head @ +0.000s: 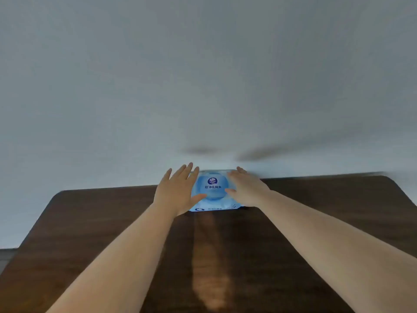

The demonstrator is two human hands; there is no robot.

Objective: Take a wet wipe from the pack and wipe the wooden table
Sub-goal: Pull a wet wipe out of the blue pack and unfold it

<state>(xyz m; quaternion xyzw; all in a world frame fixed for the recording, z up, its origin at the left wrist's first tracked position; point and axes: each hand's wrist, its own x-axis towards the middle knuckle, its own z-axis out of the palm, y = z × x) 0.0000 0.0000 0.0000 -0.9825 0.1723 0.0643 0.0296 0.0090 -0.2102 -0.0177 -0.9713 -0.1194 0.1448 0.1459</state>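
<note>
A blue and white wet wipe pack (pixel 212 190) lies flat at the far edge of the dark wooden table (pixel 112 222), against the wall. Its round blue lid faces up and looks closed. My left hand (pixel 177 192) rests at the pack's left side, fingers spread, thumb lying on the lid's lower left. My right hand (pixel 244 188) is at the pack's right side, fingers stretched along its edge, thumb touching the lid's right rim. Neither hand has closed around the pack. No loose wipe is in sight.
A plain pale wall (pixel 203 75) rises right behind the table's far edge. The tabletop has rounded far corners at the left and the right. A light streak of reflection runs down the wood in front of the pack.
</note>
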